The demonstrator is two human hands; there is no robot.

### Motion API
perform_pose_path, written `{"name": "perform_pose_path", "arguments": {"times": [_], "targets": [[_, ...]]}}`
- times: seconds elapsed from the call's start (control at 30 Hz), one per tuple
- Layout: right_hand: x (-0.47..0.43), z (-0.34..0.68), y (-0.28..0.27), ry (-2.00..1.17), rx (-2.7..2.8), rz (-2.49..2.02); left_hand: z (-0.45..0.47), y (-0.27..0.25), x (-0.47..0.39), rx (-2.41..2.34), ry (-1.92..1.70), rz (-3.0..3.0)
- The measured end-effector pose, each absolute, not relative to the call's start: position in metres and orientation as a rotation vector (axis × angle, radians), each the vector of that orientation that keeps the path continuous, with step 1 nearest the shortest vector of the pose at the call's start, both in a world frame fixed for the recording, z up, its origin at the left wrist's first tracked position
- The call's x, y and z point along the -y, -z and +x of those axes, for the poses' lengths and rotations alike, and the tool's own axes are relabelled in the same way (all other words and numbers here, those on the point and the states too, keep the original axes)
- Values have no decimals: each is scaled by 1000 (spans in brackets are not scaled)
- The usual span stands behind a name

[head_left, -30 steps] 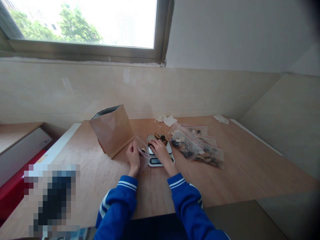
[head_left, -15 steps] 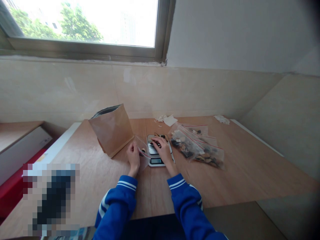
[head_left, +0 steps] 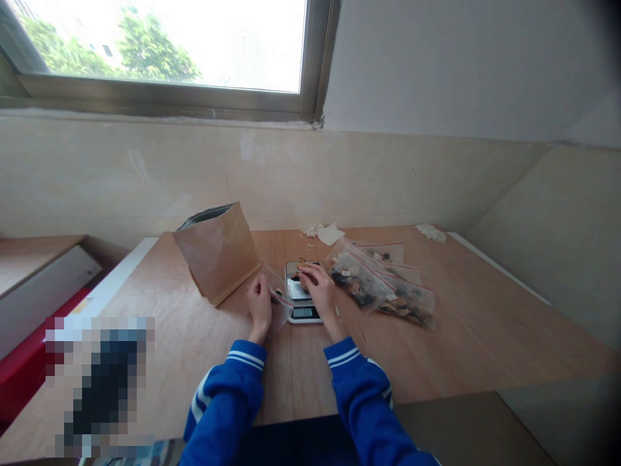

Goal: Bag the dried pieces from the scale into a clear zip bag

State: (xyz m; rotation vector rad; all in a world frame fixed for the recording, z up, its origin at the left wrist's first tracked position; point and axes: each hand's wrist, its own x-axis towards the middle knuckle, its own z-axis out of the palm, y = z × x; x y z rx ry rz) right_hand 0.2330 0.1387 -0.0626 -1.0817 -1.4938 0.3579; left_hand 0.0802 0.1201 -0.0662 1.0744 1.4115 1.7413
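A small kitchen scale stands on the wooden table, its display lit. Thin dark and tan pieces, perhaps dried slices, lie on its metal plate. Over the plate, my right hand has its fingers closed on some of these tan pieces; their exact kind cannot be made out. To the left of the scale, my left hand pinches the edge of a clear zip bag with a red seal line. A few dark and pale pieces show inside that bag, which leans against the scale's left side.
A brown paper bag stands upright at the left, its top open. Several filled zip bags lie piled right of the scale. Crumpled white paper lies behind it, with another scrap at the far right. A wall borders the back.
My right hand has shifted slightly right on the scale plate and now grips tan pieces. The display reading has changed. My left hand stays at the zip bag.
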Motion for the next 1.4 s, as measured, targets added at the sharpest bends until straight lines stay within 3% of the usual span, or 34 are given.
{"name": "perform_pose_path", "arguments": {"times": [0.3,1.07,1.4], "targets": [[-124,205,49,-647,1317,-932,79,78,-124,-1473,-1687,1241],[-120,205,58,-803,1470,-1031,81,72,-114,-1380,-1741,1417],[-131,229,65,-82,1704,-1243,79,75,-117,-1457,-1773,1317]]}}
